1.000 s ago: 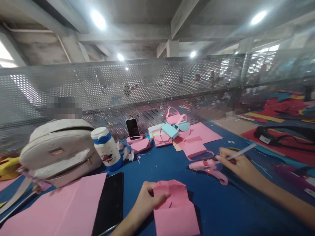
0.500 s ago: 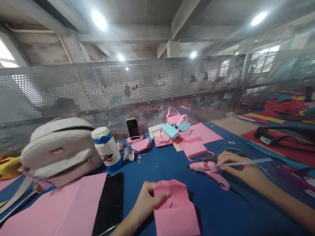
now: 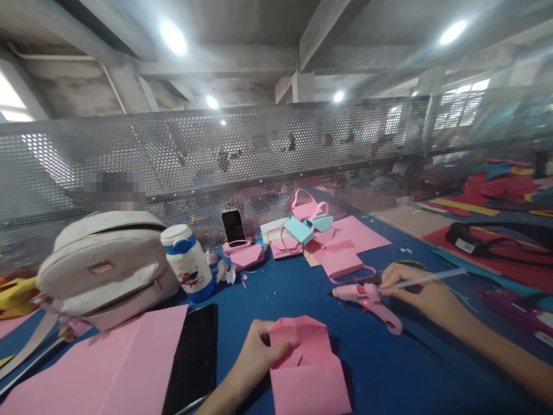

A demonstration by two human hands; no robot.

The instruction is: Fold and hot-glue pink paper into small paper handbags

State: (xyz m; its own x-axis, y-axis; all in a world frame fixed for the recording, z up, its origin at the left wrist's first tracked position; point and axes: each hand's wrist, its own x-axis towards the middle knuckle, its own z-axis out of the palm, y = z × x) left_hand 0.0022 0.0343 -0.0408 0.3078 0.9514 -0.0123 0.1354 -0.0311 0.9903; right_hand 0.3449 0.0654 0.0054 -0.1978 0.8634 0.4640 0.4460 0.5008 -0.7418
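Note:
My left hand (image 3: 261,351) grips the upper left edge of a folded pink paper bag (image 3: 307,383), its thumb over the open flap. The bag is held low at the front of the table. On the right, my right hand (image 3: 408,285) pinches a translucent glue stick (image 3: 440,278) close to its front end, which meets the back of a pink hot glue gun (image 3: 356,293). That glue gun lies on its side on the blue table, a small red light glowing on its body and its nozzle pointing left.
Behind the glue gun lie small pink paper bags (image 3: 341,262) and light-blue ones (image 3: 299,229). To the left stand a bottle (image 3: 186,262), a white backpack (image 3: 108,253) and a black tablet-like slab (image 3: 194,351) beside pink paper (image 3: 116,369). A perforated metal screen (image 3: 259,150) closes off the back.
My right hand has moved slightly left with the glue stick, whose far end now sits a little nearer the glue gun. My left hand and the paper bag look still.

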